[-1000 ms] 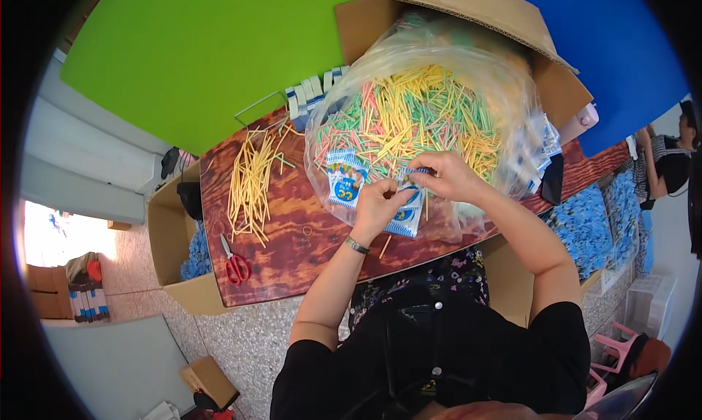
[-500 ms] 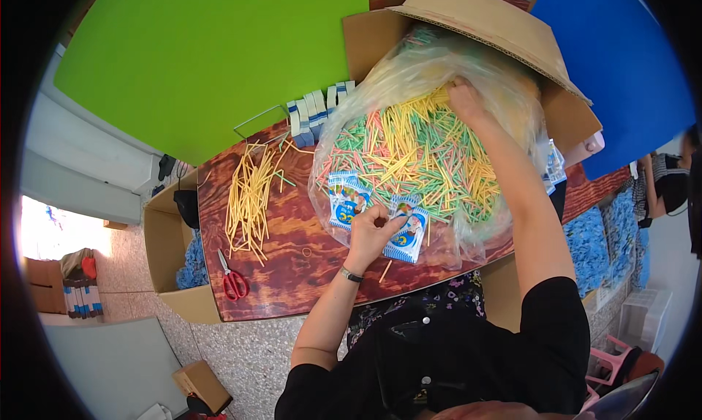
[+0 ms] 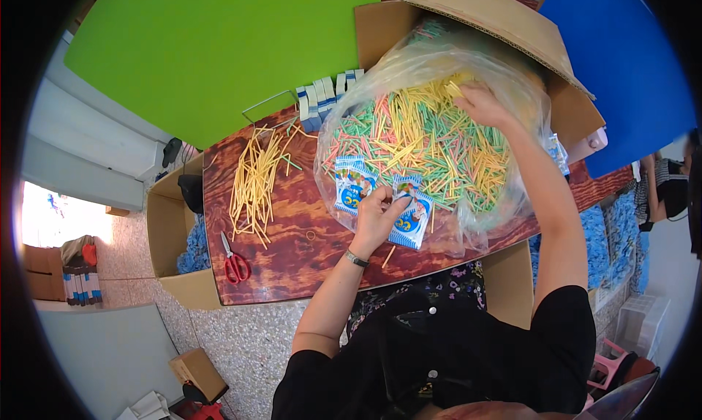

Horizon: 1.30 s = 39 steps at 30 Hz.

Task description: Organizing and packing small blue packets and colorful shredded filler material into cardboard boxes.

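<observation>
A heap of thin pink, green and yellow sticks (image 3: 409, 138) fills a large clear plastic bag (image 3: 504, 208) in front of me. My right hand (image 3: 482, 104) is at the heap's far side, its fingers closed on a few yellow sticks (image 3: 455, 89). At the near edge of the bag lie two small blue-and-white printed packets, a left packet (image 3: 354, 186) and a right packet (image 3: 409, 226). My left hand (image 3: 374, 216) rests between them, fingers curled and thumb over the right packet. What those fingers hold, if anything, is hidden.
Loose yellow sticks (image 3: 254, 186) lie on the left of the wood-patterned table (image 3: 314, 263), near red-handled scissors (image 3: 235, 263) and a rubber band (image 3: 311, 235). Blue-and-white boxes (image 3: 314, 102) stand behind. A cardboard box (image 3: 504, 17) surrounds the bag's far side; green (image 3: 219, 54) and blue (image 3: 614, 69) panels flank it.
My right hand has drawn slightly back and right, with yellow sticks now showing at its fingertips. The left hand stays by the packets. The whole view has shifted a little.
</observation>
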Tool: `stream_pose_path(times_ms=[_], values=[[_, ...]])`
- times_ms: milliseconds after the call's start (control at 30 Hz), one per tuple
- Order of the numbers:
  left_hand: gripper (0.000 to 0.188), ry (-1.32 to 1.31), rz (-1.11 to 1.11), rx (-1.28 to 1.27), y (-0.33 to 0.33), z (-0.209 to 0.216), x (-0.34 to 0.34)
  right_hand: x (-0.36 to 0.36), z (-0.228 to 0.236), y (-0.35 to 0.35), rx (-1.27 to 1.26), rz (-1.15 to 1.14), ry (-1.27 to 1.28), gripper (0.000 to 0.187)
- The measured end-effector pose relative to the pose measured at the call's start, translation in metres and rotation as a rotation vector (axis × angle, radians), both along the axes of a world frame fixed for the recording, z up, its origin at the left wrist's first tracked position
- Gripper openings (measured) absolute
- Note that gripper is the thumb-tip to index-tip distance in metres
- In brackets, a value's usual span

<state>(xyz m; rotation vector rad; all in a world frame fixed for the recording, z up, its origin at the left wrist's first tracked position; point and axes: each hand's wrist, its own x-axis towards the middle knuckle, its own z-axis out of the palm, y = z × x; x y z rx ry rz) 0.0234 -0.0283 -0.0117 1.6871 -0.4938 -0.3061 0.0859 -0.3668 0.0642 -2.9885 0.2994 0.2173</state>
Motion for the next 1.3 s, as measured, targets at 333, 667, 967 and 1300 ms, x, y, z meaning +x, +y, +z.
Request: stream_pose_path(times_ms=[333, 667, 967, 1300], values=[[0.030, 0.096, 0.078, -0.107, -0.020, 0.012, -0.014, -0.074, 0.014, 0.014, 0.237, 0.378, -0.480, 0.035], [0.029, -0.536, 0.261, -0.063, -0.014, 0.007, -0.019, -0.117, 0.096, 0.118, 0.514, 0.394, 0.142, 0.022], [0.029, -0.561, 0.294, -0.078, -0.014, 0.014, -0.020, -0.116, 0.088, 0.135, 0.191, 0.604, -0.065, 0.023], [0.032, -0.708, 0.268, -0.124, -0.007, 0.018, -0.020, -0.103, 0.106, 0.134, 0.214, 0.705, 0.135, 0.022]])
